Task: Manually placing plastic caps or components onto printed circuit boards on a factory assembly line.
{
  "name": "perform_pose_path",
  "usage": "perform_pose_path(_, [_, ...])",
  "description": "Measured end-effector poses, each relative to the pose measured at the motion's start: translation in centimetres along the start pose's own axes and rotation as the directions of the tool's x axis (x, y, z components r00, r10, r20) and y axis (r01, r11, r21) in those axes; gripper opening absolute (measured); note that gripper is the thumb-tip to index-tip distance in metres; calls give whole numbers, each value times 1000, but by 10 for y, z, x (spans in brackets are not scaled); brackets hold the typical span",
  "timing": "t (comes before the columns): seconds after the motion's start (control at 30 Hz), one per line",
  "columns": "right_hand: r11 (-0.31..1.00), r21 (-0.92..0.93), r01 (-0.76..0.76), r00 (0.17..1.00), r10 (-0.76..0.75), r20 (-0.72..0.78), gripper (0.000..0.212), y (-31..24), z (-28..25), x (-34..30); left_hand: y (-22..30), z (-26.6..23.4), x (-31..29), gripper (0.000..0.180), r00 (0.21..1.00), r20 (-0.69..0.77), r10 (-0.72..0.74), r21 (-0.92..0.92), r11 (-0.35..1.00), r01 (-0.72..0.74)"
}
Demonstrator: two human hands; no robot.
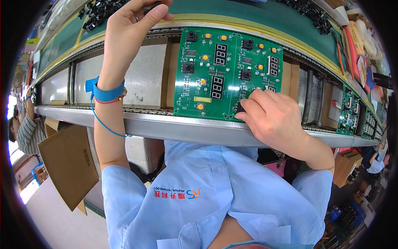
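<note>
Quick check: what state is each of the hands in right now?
Left hand: closed, pinching a small dark part.
Right hand: fingertips at a black component on the board; whether gripping, cannot be told.

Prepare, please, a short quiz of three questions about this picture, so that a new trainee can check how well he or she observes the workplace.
1. Which hand's wrist wears the blue strap?
2. True or false: the right hand is completely away from the large green board in the middle.
3. How many number displays on that board can be seen, at least partly?

Key:
1. The left hand's.
2. False; it is over the board's lower right part.
3. Four; the right hand partly covers one.
</note>
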State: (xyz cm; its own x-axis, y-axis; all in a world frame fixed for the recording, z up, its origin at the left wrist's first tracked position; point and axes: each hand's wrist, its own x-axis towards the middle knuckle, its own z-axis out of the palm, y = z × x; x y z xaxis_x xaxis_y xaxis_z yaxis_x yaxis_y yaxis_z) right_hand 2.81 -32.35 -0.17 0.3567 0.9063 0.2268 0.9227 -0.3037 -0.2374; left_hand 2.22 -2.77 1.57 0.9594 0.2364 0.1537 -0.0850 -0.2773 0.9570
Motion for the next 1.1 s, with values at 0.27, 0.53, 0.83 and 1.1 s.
perform_pose_path(0.27, [999, 17, 29, 998, -30, 60, 27, 6, -3, 0, -7, 8, -21, 27, 991, -15, 130, -53, 990, -131])
perform_pose_path(0.53, [993, 100, -56, 979, 74, -191, 27, 40, -15, 7, -2, 15, -100, 27, 970, 146, -193, 45, 981, 189])
perform_pose_path(0.83, [988, 131, -81, 982, 102, -161, 21, 44, -10, 1, -6, 22, -123, 40, 982, 46, -181, 141, 975, 173])
perform_pose_path(1.1, [988, 131, -79, 984, 99, -148, 21, 48, -6, -2, -6, 23, -125, 46, 994, 104, -37, 482, 876, -18])
